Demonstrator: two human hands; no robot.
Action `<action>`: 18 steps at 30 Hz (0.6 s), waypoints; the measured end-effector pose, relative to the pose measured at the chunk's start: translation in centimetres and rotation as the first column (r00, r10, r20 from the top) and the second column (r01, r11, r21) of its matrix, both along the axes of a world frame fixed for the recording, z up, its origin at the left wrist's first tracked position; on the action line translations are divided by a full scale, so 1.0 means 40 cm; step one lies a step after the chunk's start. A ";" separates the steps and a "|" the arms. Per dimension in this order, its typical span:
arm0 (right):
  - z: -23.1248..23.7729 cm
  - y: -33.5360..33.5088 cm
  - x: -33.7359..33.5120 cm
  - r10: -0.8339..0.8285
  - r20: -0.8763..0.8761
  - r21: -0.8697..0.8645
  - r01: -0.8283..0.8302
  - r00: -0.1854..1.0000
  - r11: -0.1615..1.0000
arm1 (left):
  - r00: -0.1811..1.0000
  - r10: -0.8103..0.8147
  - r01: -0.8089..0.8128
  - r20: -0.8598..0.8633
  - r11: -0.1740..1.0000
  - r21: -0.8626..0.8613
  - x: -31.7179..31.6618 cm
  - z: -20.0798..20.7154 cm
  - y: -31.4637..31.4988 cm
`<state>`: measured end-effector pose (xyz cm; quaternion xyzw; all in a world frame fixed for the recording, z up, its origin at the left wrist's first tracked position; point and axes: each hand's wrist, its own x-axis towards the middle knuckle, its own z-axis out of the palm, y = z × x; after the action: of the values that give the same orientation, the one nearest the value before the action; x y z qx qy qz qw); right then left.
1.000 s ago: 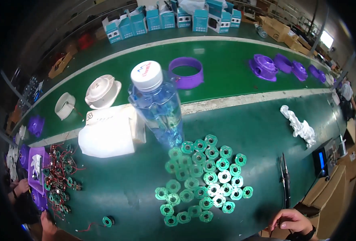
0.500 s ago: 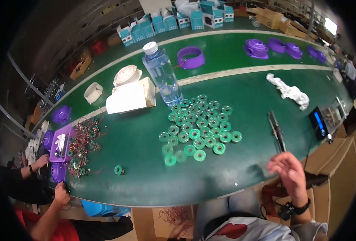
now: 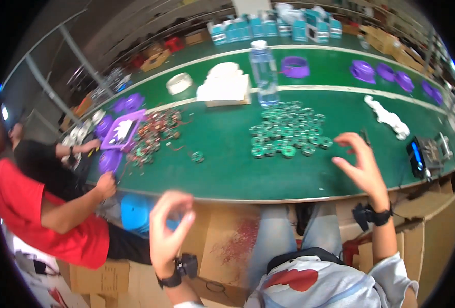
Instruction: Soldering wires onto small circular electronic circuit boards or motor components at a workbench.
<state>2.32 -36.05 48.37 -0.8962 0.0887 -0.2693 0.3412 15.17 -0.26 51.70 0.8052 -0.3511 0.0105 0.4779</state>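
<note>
My right hand (image 3: 362,167) is over the near right part of the green table, fingers and thumb apart with nothing between them. Just left of it lies a cluster of small round green coil-like parts (image 3: 288,151). A dark slim tool (image 3: 365,136), partly hidden, lies behind its fingers. My left hand (image 3: 170,231), slightly blurred, hangs in front of the table's near edge. Its thumb and curved fingers stand apart, and I see nothing held. Beyond it, one lone green round part (image 3: 197,157) rests beside a pile of similar parts with red wires (image 3: 153,137).
A clear water bottle (image 3: 265,77) stands behind the cluster, near a white box (image 3: 225,88). A white cloth (image 3: 386,118) and a device with a blue display (image 3: 416,156) lie right. At left are a purple tray (image 3: 109,139) and two people. Below sits an open carton (image 3: 220,236).
My left hand has come into view at the lower edge. My right hand has moved up over the table, towards the round parts. The view has shifted, showing more of the person in red.
</note>
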 end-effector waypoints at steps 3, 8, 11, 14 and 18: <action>0.026 -0.001 -0.060 -0.081 0.027 0.072 0.079 0.996 0.994 | 0.974 0.124 -0.129 -0.191 0.991 -0.017 0.097 0.003 0.048; -0.017 -0.064 -0.129 -0.244 0.006 0.114 0.241 0.970 0.964 | 0.961 0.271 -0.277 0.056 0.938 0.210 0.342 -0.039 0.160; -0.061 -0.118 -0.179 -0.355 0.025 0.124 0.350 0.934 0.929 | 0.817 0.498 -0.564 0.291 0.796 0.222 0.505 -0.117 0.196; -0.101 -0.117 -0.191 -0.376 0.036 0.266 0.354 0.926 0.897 | 0.620 0.619 -0.752 0.482 0.645 0.139 0.597 -0.190 0.185; -0.133 -0.087 -0.157 -0.360 0.020 0.331 0.333 0.933 0.883 | 0.603 0.733 -0.791 0.316 0.601 0.115 0.707 -0.252 0.205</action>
<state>-3.98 -39.54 43.06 -0.7862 0.2764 -0.3441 0.4326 43.43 7.94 41.64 0.9221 -0.0235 0.2672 0.2788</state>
